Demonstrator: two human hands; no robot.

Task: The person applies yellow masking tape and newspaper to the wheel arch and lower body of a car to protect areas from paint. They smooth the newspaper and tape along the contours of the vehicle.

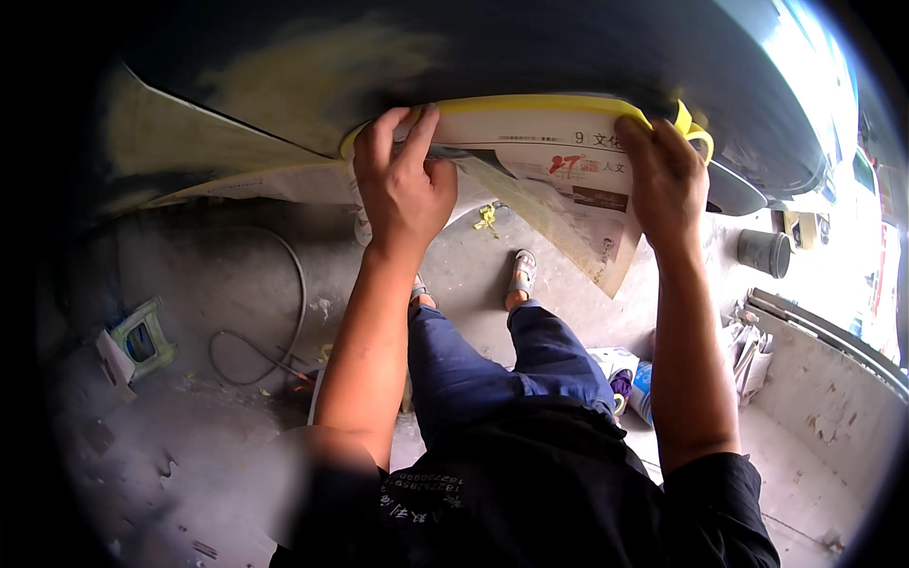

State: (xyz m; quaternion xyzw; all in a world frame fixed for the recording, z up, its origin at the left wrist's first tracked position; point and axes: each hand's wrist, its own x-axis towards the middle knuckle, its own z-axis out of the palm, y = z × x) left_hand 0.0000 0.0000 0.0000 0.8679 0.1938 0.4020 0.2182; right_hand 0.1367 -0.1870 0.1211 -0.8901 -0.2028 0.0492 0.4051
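Observation:
A strip of yellow masking tape (530,102) runs along the lower edge of a dark car body panel (530,52). From the tape hangs a newspaper sheet (540,142), its lower corner pointing down. My left hand (402,185) lies against the taped edge at the left, fingertips on the tape, thumb apart. At the right end, my right hand (668,180) is closed at the edge of tape and paper; its fingertips are partly hidden. Just beyond its fingers is a yellow tape roll (701,144), with a loose loop standing up.
More masking paper (256,182) hangs along the panel to the left. A hose (301,293) curves over the floor near a pale green frame-like object (144,341). At right stand a grey bucket (763,253) and a low wall (824,364). Crumpled yellow tape (487,218) lies ahead of my feet.

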